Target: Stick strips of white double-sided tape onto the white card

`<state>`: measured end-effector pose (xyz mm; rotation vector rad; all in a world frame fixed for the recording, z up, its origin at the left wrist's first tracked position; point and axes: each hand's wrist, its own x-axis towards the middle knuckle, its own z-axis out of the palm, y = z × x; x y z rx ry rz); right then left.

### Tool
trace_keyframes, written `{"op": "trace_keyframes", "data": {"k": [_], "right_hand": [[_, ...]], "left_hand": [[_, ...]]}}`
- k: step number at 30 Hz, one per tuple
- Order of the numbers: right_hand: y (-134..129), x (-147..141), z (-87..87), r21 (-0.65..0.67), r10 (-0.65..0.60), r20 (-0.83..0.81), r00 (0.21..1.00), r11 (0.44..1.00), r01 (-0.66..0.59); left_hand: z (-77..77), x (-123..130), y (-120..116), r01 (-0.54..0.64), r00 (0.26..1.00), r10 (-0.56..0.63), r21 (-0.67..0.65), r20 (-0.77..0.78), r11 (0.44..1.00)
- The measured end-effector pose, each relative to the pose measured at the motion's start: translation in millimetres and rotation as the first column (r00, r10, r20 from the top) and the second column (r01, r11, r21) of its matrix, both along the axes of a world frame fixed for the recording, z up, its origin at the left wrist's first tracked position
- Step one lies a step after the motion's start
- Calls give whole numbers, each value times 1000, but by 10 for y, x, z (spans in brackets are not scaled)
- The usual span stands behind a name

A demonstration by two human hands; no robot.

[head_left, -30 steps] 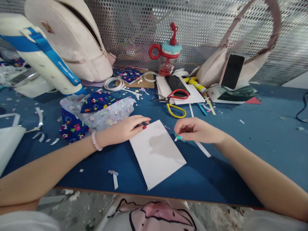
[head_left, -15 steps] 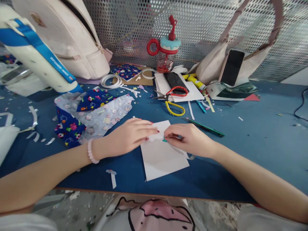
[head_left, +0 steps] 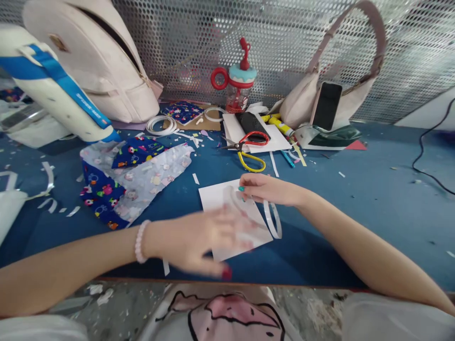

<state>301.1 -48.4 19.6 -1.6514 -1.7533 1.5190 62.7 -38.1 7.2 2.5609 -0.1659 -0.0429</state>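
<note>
A white paper sheet (head_left: 216,196) lies on the blue table in front of me. Above its lower part is my left hand (head_left: 202,239), blurred, with its fingers spread and nothing in it. Fingers of my right hand (head_left: 265,188) are pinched at the sheet's top right corner. A thin clear strip (head_left: 273,222) hangs in a loop from that hand, beside the sheet's right edge. Part of the sheet is hidden under my left hand.
Scissors (head_left: 250,161) lie beyond the sheet. Patterned wrapping paper (head_left: 145,175) is at the left, near a large bottle (head_left: 60,90). A cup (head_left: 241,78), a phone (head_left: 326,105), a backpack (head_left: 110,71) and a handbag (head_left: 298,102) stand at the back.
My left hand has moved toward the table's front edge and spread its fingers. My right hand has shifted up and slightly left, and the strip's loop now shows. The green pen is no longer visible.
</note>
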Motion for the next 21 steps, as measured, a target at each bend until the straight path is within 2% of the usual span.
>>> {"op": "trace_keyframes", "data": {"k": [1,2,3,4,5,6,7,8,9,10,11,12,13,14,16,17,19,20,21], "right_hand": [[-7,-3,-5,-13,-18,-6,1000,1000,18],[-13,-4,-9,-23,-32,-12,999,999,32],[-19,-4,-13,-31,-41,-23,999,999,40],[-22,-4,-16,-38,-44,-39,998,998,43],[-24,-2,-17,-44,-45,-57,997,998,43],[-23,0,-17,-54,-46,-70,996,998,42],[-21,1,-15,-63,-50,-78,996,997,45],[-16,3,-12,-73,-54,-80,995,996,48],[-11,4,-8,-81,-55,-77,995,996,49],[-6,6,-4,-87,-53,-73,996,995,47],[-1,7,0,-91,-45,-70,997,995,38],[3,8,3,-93,-34,-71,997,995,27],[5,9,5,-91,-22,-75,997,996,16],[7,11,7,-88,-15,-77,997,996,8],[4,12,8,-77,-13,-72,997,997,7],[0,12,9,-69,-8,-63,998,998,4],[-11,9,14,-49,15,-36,999,999,-17],[-18,5,18,-34,31,-16,999,999,-31],[-24,0,23,-17,44,11,999,999,-44]], "left_hand": [[-6,-2,-4,-198,980,199,68,-2,978],[-15,-6,-13,-342,939,344,115,9,933],[-22,-9,-27,-342,939,344,121,5,932],[-25,-9,-46,-183,983,185,78,-7,980],[-24,-5,-69,20,1000,-19,20,-7,1000],[-21,6,-92,187,982,-187,-30,-12,982],[-16,21,-112,180,984,-179,-52,16,982],[-12,39,-129,9,998,-6,-39,67,999],[-9,57,-140,-132,987,132,-5,88,991],[-7,74,-147,-182,976,180,11,120,983],[-7,88,-150,-50,989,49,2,142,999],[-7,99,-150,98,985,-95,-12,146,995],[-9,106,-147,189,972,-183,-27,150,982],[-13,111,-142,160,976,-152,-38,157,986],[-27,115,-132,-43,992,45,-16,119,999],[-35,113,-128,-31,995,33,-19,95,999],[-47,101,-124,205,978,-198,-105,67,973],[-47,90,-122,279,960,-271,-156,74,947],[-41,76,-118,236,971,-224,-184,83,954]]}}
